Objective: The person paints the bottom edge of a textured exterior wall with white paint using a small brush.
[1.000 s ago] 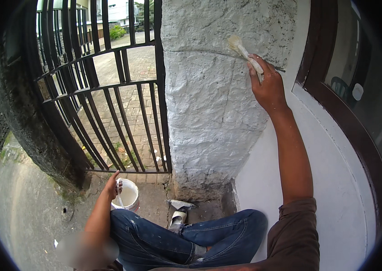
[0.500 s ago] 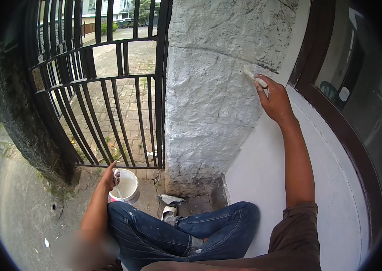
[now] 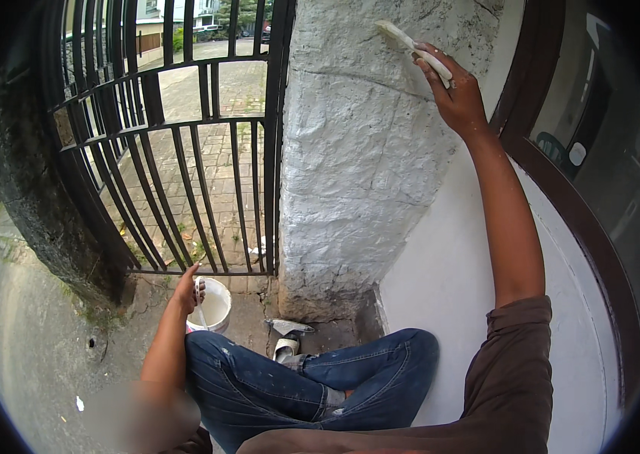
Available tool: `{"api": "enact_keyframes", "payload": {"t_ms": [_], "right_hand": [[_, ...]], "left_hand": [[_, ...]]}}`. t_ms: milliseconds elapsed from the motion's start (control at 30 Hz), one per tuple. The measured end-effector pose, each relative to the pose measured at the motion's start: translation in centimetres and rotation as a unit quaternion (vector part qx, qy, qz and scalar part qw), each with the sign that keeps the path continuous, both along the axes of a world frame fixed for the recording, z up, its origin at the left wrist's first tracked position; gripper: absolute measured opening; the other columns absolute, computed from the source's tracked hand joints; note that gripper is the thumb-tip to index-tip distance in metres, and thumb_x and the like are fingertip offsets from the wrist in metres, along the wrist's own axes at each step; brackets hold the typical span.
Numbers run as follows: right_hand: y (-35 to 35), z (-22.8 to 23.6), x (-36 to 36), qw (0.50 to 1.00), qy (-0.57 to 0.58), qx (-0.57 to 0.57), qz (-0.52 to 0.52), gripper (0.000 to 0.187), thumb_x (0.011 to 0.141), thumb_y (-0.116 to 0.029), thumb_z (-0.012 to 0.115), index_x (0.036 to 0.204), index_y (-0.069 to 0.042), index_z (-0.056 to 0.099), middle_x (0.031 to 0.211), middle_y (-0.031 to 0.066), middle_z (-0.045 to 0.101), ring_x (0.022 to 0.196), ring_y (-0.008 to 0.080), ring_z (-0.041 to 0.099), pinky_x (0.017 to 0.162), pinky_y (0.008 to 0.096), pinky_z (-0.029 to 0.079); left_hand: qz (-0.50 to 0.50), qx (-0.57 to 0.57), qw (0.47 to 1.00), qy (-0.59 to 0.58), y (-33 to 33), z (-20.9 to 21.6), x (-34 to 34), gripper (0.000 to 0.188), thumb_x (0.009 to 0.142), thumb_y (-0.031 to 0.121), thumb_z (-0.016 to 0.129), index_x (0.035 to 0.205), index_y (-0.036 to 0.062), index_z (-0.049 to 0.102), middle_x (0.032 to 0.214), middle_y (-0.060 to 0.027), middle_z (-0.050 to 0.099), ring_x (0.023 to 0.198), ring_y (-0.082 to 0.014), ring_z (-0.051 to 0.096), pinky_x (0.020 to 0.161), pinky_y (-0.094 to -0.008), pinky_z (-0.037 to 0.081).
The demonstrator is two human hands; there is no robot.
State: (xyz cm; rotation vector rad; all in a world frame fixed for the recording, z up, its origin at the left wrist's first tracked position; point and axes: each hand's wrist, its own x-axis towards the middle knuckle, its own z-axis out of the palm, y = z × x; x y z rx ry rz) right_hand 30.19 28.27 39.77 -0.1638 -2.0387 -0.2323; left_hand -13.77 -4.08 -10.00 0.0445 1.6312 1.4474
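White brush (image 3: 403, 37), in right hand (image 3: 459, 97), higher on wall (image 3: 365, 159) than before

In soft daylight, fisheye distortion bows the gate (image 3: 151, 98).

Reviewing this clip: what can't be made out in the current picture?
All in the head view:
- Bucket: lower part hidden by the jeans.
- Left arm: elbow covered by a grey blur.
- Paintbrush: part of its handle covered by the right hand.
- Rough wall: top cut off by the upper edge.
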Motion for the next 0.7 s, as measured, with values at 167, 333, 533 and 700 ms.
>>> {"api": "enact_keyframes", "payload": {"t_ms": [167, 333, 533, 700], "right_hand": [[5.2, -7.6, 2.3, 0.999, 0.015, -0.027, -0.025, 0.037, 0.106, -0.020, 0.062, 0.142, -0.011, 0.062, 0.130, 0.0160, 0.071, 0.121, 0.0327, 0.068, 0.102, 0.0380, 0.051], [4.7, -12.5, 5.9, 0.993, 0.025, -0.077, -0.086, 0.037, 0.105, -0.018, 0.062, 0.142, -0.012, 0.063, 0.126, 0.0160, 0.072, 0.117, 0.0332, 0.068, 0.100, 0.0403, 0.053], [4.0, -13.5, 6.4, 0.992, 0.038, 0.000, -0.121, 0.034, 0.101, -0.014, 0.066, 0.134, -0.006, 0.067, 0.119, 0.0170, 0.073, 0.107, 0.0334, 0.068, 0.096, 0.0420, 0.053], [2.5, -8.0, 1.1, 0.981, 0.024, 0.157, -0.111, 0.032, 0.093, -0.010, 0.072, 0.124, -0.002, 0.068, 0.108, 0.0171, 0.073, 0.096, 0.0332, 0.066, 0.093, 0.0413, 0.051]], "left_hand": [[0.000, -0.001, 1.000, -0.006, 0.2, 0.2, 0.3, 0.068, 0.082, 0.075, 0.069, 0.090, 0.0085, 0.059, 0.074, -0.0026, 0.056, 0.060, -0.0181, 0.051, 0.058, -0.0316, 0.043], [-0.001, -0.007, 1.000, 0.020, 0.0, 0.6, 0.7, 0.068, 0.084, 0.077, 0.067, 0.084, 0.0089, 0.060, 0.075, -0.0025, 0.058, 0.063, -0.0174, 0.053, 0.060, -0.0308, 0.044], [-0.028, -0.018, 0.999, 0.001, 0.2, 0.5, 0.3, 0.070, 0.083, 0.078, 0.066, 0.085, 0.0082, 0.061, 0.075, -0.0027, 0.058, 0.062, -0.0174, 0.053, 0.060, -0.0310, 0.044], [-0.027, -0.022, 0.999, 0.008, 0.0, 0.5, 0.5, 0.071, 0.084, 0.079, 0.065, 0.085, 0.0076, 0.062, 0.075, -0.0027, 0.058, 0.063, -0.0176, 0.053, 0.061, -0.0309, 0.043]]}}
